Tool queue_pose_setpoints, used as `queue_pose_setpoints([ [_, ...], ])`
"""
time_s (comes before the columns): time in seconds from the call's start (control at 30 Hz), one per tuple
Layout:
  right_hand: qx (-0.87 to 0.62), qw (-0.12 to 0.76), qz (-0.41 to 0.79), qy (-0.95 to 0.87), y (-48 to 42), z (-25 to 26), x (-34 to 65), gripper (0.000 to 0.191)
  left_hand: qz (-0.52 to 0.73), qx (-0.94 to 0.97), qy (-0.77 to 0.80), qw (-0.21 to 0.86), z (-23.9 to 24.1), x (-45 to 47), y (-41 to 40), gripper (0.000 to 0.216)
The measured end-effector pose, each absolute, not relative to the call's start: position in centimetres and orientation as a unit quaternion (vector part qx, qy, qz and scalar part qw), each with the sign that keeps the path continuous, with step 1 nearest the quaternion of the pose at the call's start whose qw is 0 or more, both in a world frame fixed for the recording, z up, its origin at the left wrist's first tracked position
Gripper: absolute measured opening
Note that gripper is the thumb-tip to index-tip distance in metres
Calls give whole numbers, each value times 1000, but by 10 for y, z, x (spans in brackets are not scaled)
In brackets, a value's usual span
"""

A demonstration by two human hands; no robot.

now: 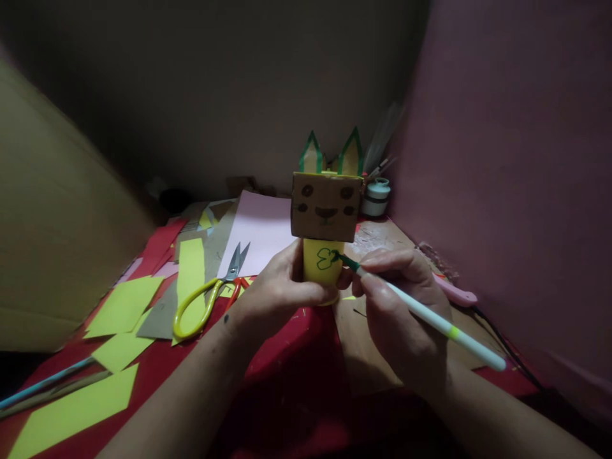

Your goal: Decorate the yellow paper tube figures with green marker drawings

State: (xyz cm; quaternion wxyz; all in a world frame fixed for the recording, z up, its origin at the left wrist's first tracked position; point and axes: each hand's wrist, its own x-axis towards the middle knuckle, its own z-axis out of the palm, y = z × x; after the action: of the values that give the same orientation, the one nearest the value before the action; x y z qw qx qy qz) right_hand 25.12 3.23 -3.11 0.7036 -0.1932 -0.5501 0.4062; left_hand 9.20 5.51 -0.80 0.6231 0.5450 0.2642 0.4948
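Note:
My left hand [287,280] is wrapped round the yellow body [315,271] of a cardboard animal figure, holding it upright. Its box-shaped head [327,220] is brown cardboard with drawn eyes, cheeks and mouth, and two pointed ears [351,153] edged in green stand on top. A green outline shape [325,258] is drawn on the body. In my right hand [406,306] a white paintbrush [425,315] with a yellow-green band is pinched, its dark green tip touching the body at the outline's right side. My left fingertips behind the body are hidden.
Scissors with yellow handles [196,312] lie partly open at left, among yellow paper pieces [127,306] on a red cloth. A pink sheet [262,220] lies behind. A small pale jar [377,197] stands at back right, near a pink-handled tool [454,290] with a cord. Walls rise on both sides.

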Motion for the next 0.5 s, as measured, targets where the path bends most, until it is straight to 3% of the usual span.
queue_pose_setpoints([
  [0.5,-210,685,403,-569,32,-34,253,22,490,544,265,628,-7,93,56,34],
])
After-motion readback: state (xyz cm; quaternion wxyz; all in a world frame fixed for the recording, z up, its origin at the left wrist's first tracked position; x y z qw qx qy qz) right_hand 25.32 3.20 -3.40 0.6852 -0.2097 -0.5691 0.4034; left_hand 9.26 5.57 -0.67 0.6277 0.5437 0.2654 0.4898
